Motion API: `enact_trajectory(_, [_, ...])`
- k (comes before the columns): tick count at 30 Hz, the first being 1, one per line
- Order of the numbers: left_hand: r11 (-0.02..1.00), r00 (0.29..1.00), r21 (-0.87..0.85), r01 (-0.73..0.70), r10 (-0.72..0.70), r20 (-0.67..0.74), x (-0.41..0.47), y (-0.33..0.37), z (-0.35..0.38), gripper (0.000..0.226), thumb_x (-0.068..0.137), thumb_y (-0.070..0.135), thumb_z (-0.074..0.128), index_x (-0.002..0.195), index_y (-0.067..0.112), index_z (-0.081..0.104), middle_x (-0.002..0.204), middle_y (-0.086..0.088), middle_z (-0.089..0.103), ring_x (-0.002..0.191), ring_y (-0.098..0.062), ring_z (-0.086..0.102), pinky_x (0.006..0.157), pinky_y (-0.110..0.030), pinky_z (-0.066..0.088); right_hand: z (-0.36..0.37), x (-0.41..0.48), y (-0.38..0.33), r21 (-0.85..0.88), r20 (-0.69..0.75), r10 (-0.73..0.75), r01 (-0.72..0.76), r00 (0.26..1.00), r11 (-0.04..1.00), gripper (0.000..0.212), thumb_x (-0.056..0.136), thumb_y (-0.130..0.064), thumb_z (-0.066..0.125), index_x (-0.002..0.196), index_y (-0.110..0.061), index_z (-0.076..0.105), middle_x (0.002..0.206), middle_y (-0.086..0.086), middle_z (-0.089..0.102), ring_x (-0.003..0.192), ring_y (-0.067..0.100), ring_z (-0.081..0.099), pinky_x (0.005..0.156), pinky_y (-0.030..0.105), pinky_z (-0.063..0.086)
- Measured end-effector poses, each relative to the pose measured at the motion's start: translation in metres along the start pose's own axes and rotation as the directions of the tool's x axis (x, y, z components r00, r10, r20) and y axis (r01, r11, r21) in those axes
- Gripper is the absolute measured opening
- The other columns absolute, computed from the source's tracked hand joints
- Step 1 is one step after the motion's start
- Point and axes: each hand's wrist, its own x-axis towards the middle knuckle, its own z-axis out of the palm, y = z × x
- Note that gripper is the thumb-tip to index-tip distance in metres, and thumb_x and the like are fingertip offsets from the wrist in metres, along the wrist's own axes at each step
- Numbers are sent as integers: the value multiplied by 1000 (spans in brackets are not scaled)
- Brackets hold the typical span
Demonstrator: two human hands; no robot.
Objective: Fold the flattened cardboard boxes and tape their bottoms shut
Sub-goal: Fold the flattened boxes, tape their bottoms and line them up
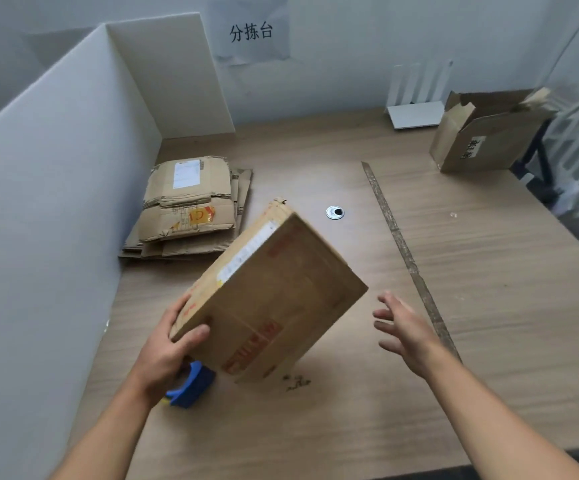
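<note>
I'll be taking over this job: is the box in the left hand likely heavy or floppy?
Probably light: the left hand alone holds the cardboard box tilted up by one corner. Likely stiff: its faces look flat. Its frayed far corner hints it dents easily.

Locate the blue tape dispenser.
Head view, lower left: the blue tape dispenser lies on the wooden table beneath the left hand gripping the brown cardboard box.

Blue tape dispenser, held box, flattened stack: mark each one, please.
blue tape dispenser (194, 386), head view, on its blue body.
held box (281, 296), head view, middle of its broad face.
flattened stack (191, 216), head view, on the top sheet.
</note>
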Motion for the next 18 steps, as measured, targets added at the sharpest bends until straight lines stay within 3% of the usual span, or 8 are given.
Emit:
enact_trajectory(3, [994, 993, -69, 90, -84, 85, -4, -4, -6, 84, 57, 59, 85, 133, 42, 55, 117, -13, 63, 86, -26, 54, 67, -35, 39, 5, -14, -5, 28, 224, 93, -102, 970, 994, 42, 102, -54, 39, 123, -25, 61, 116, 8, 68, 107, 26, 67, 90, 46, 51])
enact_trajectory(6, [987, 992, -112, 117, -111, 58, -6, -1, 6, 46, 88, 24, 70, 132, 31, 57, 115, -14, 66, 79, -14, 66, 57, -28, 52, 19, -19, -13, 231, 278, 2, -69, 961, 971, 40, 105, -43, 38, 118, -19, 67, 107, 10, 71, 94, 27, 70, 88, 47, 53])
enact_trajectory(8, [986, 990, -85, 142, -140, 23, -6, 4, 15, 45, 95, 7, 56, 137, 21, 52, 111, -12, 66, 69, -7, 68, 50, -22, 53, 24, -18, -16, 435, 249, -49, -67, 967, 898, 36, 106, -36, 38, 119, -16, 66, 108, 12, 66, 86, 27, 67, 85, 48, 54])
enact_trajectory(10, [993, 993, -9, 116, -116, 4, -4, 6, 19, 58, 86, 19, 71, 139, 21, 49, 112, -15, 63, 62, -7, 65, 48, -27, 54, 23, -16, -17, 574, 238, -77, -76, 968, 815, 34, 105, -35, 41, 125, -19, 62, 107, 9, 67, 85, 28, 66, 84, 51, 54])
enact_trajectory(12, [986, 997, 148, 81, -82, 1, -4, 10, 16, 86, 66, 43, 89, 140, 31, 48, 121, -11, 63, 72, -9, 60, 68, -51, 59, 18, -12, -17, 618, 216, -97, -59, 971, 784, 30, 104, -37, 43, 127, -25, 59, 102, 5, 69, 86, 27, 66, 84, 53, 53])
enact_trajectory(13, [967, 998, 250, 58, -60, 0, -5, 15, 15, 92, 61, 45, 87, 142, 37, 45, 128, -6, 61, 84, -12, 60, 78, -51, 56, 15, -10, -16, 615, 192, -97, -43, 976, 787, 27, 104, -36, 44, 125, -28, 59, 99, 4, 68, 84, 26, 65, 81, 52, 53])
enact_trajectory(15, [920, 1000, 391, 0, -10, 23, -3, 19, 16, 89, 63, 46, 76, 143, 46, 36, 137, 5, 55, 107, -15, 56, 81, -28, 50, 8, -6, -11, 571, 133, -95, 2, 987, 821, 23, 104, -33, 46, 124, -30, 57, 101, 6, 66, 83, 25, 63, 71, 48, 53])
enact_trajectory(18, [788, 997, 611, -80, 50, 66, 6, 22, 20, 96, 68, 45, 79, 149, 40, 28, 144, 8, 46, 122, -14, 47, 92, -26, 40, 2, -1, 11, 463, 25, -16, 3, 1000, 886, 24, 103, -26, 51, 127, -24, 49, 110, 9, 66, 81, 26, 62, 62, 43, 53])
